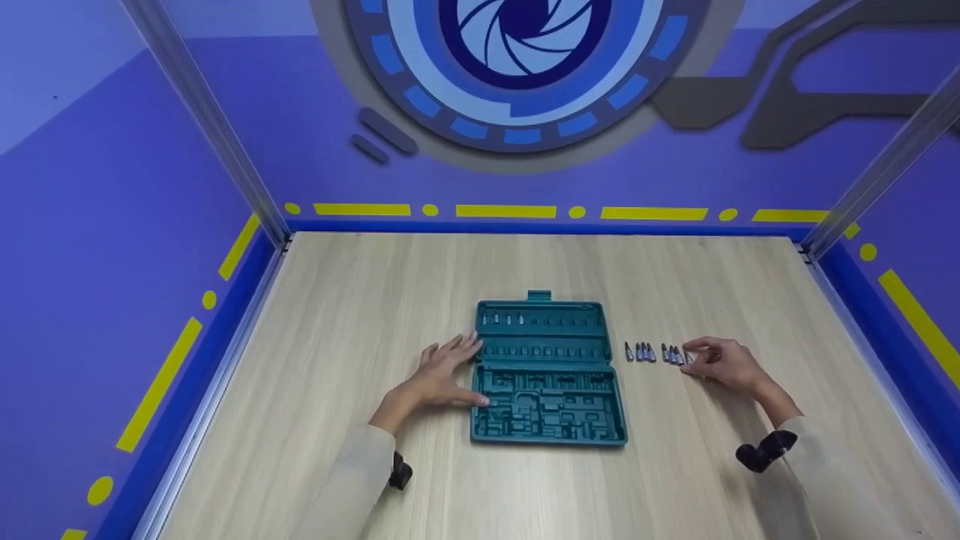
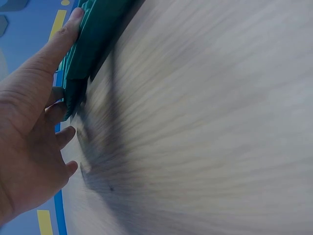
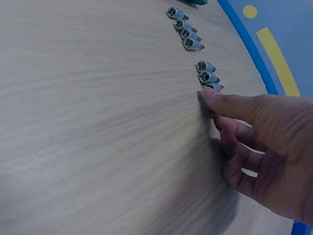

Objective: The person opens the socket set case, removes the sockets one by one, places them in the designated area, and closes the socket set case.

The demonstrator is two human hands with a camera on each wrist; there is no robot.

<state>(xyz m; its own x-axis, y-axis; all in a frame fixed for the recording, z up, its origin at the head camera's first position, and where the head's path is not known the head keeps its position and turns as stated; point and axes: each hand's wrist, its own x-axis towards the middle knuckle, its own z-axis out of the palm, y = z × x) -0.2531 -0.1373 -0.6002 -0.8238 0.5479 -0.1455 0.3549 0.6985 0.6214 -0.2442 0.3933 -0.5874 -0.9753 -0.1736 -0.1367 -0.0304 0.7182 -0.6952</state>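
A green plastic tool case [image 1: 546, 335] lies unfolded on the table, its molded recesses facing up. Several small metal socket bits [image 1: 508, 319] sit in the left end of its upper row. My left hand [image 1: 441, 376] touches the case's left side, thumb on the lower half and straight fingers along the upper half. To the right of the case, more socket bits [image 3: 193, 44] lie in a row on the table. At the row's right end, my right hand [image 1: 726, 364] pinches one socket bit [image 3: 213, 113] between thumb and index finger, mostly hidden by them.
The wooden table [image 1: 360, 300] is bounded by a blue printed wall [image 1: 525, 184] at the back and by blue panels at both sides. Metal posts [image 1: 214, 120] stand in the back corners. A black wrist camera [image 1: 766, 451] is strapped to the right sleeve.
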